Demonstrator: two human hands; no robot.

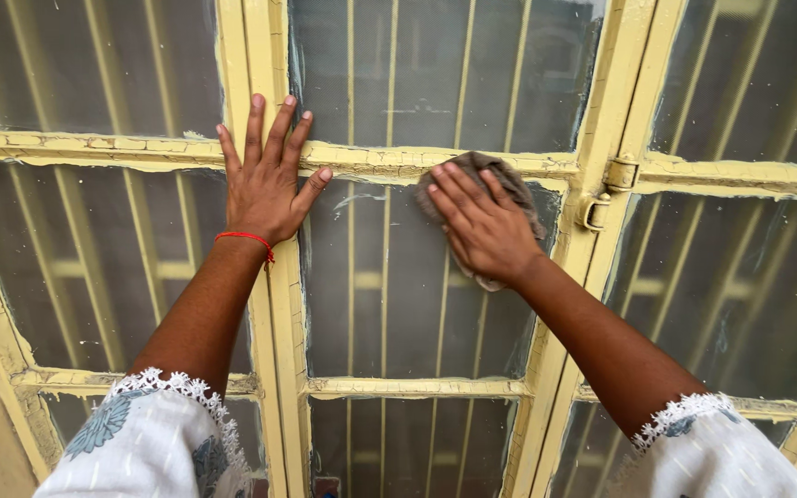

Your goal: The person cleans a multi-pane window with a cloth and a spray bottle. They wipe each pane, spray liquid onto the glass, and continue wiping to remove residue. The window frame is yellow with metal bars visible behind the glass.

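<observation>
Fingers point(472, 189) of the right hand point(486, 226) press flat and together on a grey cloth point(500, 175) against the dusty glass pane point(398, 295), left hand point(265, 180) splayed on the flaking yellow frame point(371, 161); hard pressure might crack glass or shed paint.

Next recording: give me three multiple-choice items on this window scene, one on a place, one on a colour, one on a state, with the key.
1. Where does the left hand rest?
A. on the yellow window frame
B. on the hinge
C. on the floor

2. What colour is the thread on the left wrist?
A. blue
B. red
C. green

3. How is the right hand placed?
A. hanging free of the window
B. closed round a handle
C. pressed flat on a grey cloth against the glass pane

Key: 1 A, its fingers spread over the frame's crossing bars; 2 B, the wrist thread is red; 3 C, the cloth shows around the fingers.
</observation>
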